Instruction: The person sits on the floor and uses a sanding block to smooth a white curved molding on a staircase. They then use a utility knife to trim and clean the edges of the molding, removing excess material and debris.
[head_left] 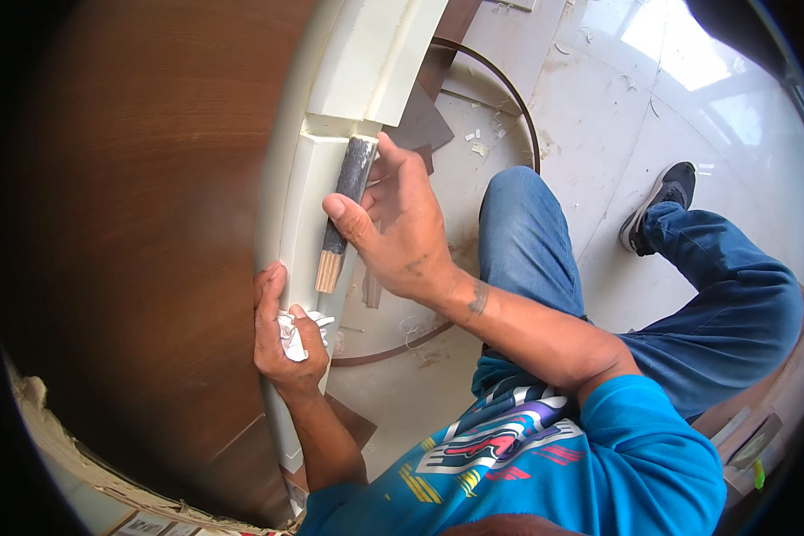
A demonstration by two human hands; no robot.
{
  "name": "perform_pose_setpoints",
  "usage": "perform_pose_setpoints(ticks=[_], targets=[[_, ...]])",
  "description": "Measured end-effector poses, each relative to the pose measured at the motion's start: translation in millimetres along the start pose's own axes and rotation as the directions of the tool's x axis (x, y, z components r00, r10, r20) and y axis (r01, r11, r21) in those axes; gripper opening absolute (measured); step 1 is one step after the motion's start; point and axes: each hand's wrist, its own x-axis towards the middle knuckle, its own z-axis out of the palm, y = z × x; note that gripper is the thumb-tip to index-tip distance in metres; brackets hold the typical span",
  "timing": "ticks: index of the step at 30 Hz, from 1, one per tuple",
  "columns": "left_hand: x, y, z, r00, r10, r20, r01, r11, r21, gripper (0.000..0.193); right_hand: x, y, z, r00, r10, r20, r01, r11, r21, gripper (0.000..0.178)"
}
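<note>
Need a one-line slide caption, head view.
Head view: right hand holds a dark block over white trim; left hand holds a crumpled white wad at the trim's edge.

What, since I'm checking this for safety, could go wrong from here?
The dark-wrapped stick, pinched in the right grip, might slip and scuff the white panel beside it. The left grip, holding a crumpled white wad, sits close to the stick's bare wooden end, so a slip could knock it. Pale scraps on the floor may slide underfoot.
</note>
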Motion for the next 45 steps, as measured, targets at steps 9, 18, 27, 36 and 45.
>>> perform_pose_setpoints(ticks=[9, 18, 27, 36, 45], targets=[[-3, 2, 0, 1.0, -0.019, 0.009, 0.019, 0.999, 0.035, 0.053, 6, 1, -4, 0.999, -0.033, -0.015, 0.031, 0.995, -0.094, 0.088], [-5, 1, 0, 1.0, -0.017, 0.026, 0.015, 0.999, 0.05, 0.053, -9, -3, -4, 0.998, -0.041, 0.045, 0.049, 0.979, -0.197, 0.089], [-8, 0, -2, 0.999, -0.043, 0.029, 0.042, 0.998, 0.043, 0.052, 4, -13, -11, 0.997, -0.046, 0.066, 0.06, 0.972, -0.228, 0.092], [-8, 1, 3, 0.997, -0.071, -0.022, 0.072, 0.997, 0.034, 0.049, 4, -10, -10, 0.995, -0.1, 0.007, 0.099, 0.977, -0.19, 0.094], [-11, 0, 3, 0.996, -0.086, -0.021, 0.086, 0.996, 0.036, 0.048, 8, -14, -11, 0.996, -0.09, -0.013, 0.087, 0.982, -0.166, 0.088]])
